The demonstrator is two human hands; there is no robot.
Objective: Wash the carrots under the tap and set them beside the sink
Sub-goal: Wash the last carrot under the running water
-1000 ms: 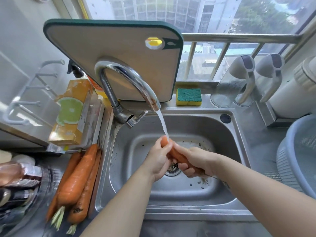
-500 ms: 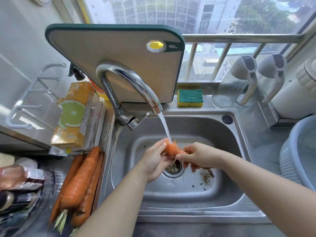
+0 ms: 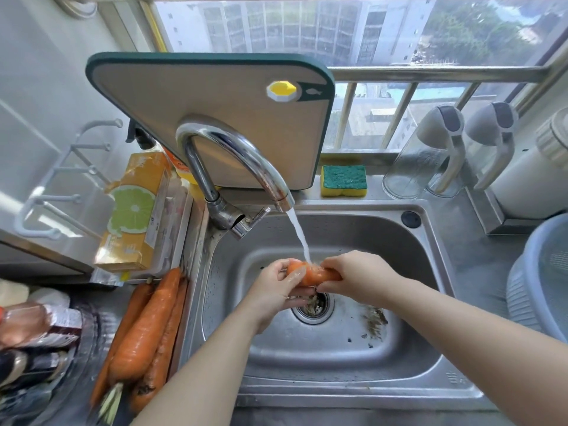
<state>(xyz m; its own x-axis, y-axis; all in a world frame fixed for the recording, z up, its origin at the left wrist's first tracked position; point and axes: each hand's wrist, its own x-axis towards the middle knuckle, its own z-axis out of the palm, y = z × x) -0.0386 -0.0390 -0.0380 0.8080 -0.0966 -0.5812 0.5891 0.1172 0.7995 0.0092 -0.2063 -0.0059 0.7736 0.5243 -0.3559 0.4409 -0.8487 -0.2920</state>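
Gripping one carrot (image 3: pixel 310 273) w/ both hands, left hand (image 3: pixel 278 290) & right hand (image 3: pixel 359 276), under tap (image 3: pixel 242 167) water over sink (image 3: pixel 338 358). More carrots (image 3: pixel 147 330) lie just left of it.

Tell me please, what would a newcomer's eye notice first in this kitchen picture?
First comes the carrot at the centre, held over the sink by the left hand and right hand, under water running from the curved tap. Next come the pile of carrots on the counter left of the sink, and the large cutting board standing behind the tap.
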